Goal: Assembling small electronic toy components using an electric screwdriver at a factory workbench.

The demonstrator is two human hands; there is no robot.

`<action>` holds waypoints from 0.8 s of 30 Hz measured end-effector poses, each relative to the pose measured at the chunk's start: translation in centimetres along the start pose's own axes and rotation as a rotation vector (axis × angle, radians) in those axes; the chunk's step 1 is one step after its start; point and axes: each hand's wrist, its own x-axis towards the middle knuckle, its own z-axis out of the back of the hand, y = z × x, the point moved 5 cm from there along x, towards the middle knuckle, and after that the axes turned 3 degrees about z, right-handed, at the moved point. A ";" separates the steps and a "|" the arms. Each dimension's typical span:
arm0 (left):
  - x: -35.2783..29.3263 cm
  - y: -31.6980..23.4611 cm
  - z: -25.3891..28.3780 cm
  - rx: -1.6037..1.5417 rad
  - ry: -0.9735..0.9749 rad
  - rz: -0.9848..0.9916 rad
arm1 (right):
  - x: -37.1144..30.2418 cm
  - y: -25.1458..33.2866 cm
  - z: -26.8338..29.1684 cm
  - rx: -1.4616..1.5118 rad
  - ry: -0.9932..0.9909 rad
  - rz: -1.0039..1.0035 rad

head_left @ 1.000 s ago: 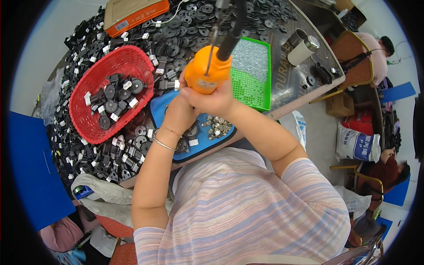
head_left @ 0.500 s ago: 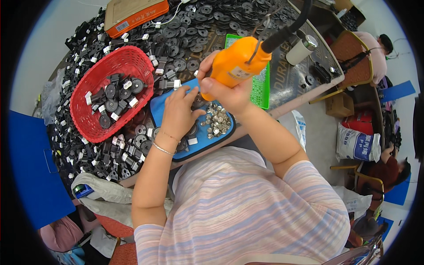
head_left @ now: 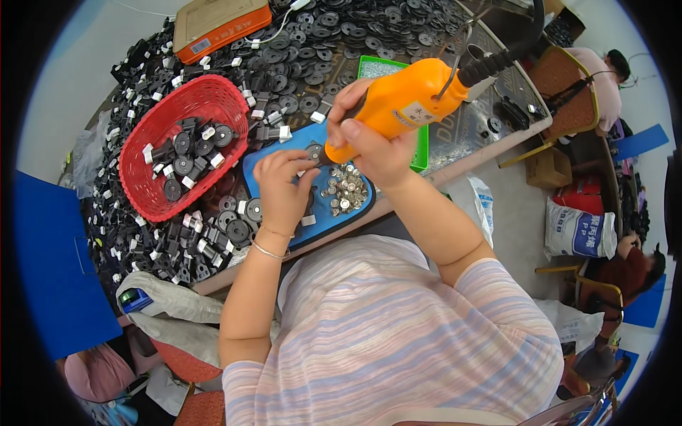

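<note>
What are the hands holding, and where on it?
The right hand grips the orange tool around its lower half; whether the left hand holds anything can't be told.

Room light: bright, even
Metal pieces [head_left: 348,192]: small bright glints
Tabletop [head_left: 455,142]: pale sheen near the orange tool [head_left: 401,103]
Striped shirt [head_left: 387,312]: soft, shallow shadows in folds
Left blue panel [head_left: 53,263]: edges bowed beside the black fisheye rim
Far-right worker [head_left: 624,277]: soft, detail lost

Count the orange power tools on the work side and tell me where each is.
1. The orange power tool is in the right hand, slanting down toward the blue mat, its lower end beside the left hand. No second shows; clutter could hide one.
</note>
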 end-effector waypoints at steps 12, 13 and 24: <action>-0.6 1.1 -0.1 -0.077 -0.003 0.102 | -0.4 -0.1 -0.4 0.056 -0.007 0.026; -0.6 1.1 -0.2 -0.079 0.005 0.110 | -0.4 0.0 -0.4 0.035 -0.006 0.037; -0.7 2.3 -1.2 -0.197 0.059 0.161 | -0.5 -0.4 -0.8 0.014 0.000 -0.026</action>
